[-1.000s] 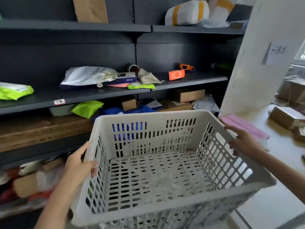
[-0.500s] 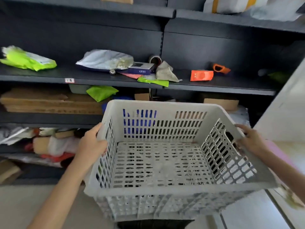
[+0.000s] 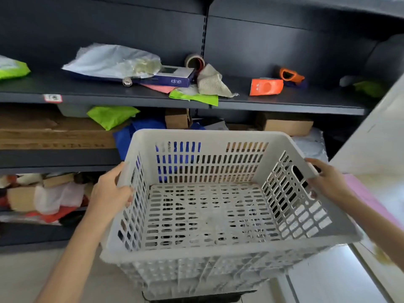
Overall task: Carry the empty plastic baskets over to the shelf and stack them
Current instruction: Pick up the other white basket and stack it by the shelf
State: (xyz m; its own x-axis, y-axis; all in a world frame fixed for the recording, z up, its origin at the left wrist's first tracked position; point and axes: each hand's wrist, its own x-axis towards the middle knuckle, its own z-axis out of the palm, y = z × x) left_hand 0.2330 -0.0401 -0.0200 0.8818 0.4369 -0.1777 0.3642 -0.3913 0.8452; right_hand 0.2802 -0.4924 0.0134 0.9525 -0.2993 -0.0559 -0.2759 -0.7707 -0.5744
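Note:
An empty white slotted plastic basket (image 3: 209,215) hangs in the air in front of me, held level. My left hand (image 3: 109,193) grips its left rim. My right hand (image 3: 328,182) grips the right rim by the handle hole. Beneath the basket's near wall more white lattice (image 3: 196,278) shows, which looks like other baskets below it, resting on something dark. The dark metal shelf (image 3: 284,106) stands directly behind the basket.
The shelf boards hold parcels: a white bag (image 3: 113,60), a blue box (image 3: 172,78), an orange pack (image 3: 265,86), green bags (image 3: 111,115), and cardboard boxes (image 3: 286,125). A white table edge (image 3: 376,149) runs along the right. Pale floor (image 3: 26,274) lies at lower left.
The view has swung left and down toward the shelf. The basket stays in both hands and sits lower against the shelf, with the white table sliding out to the right.

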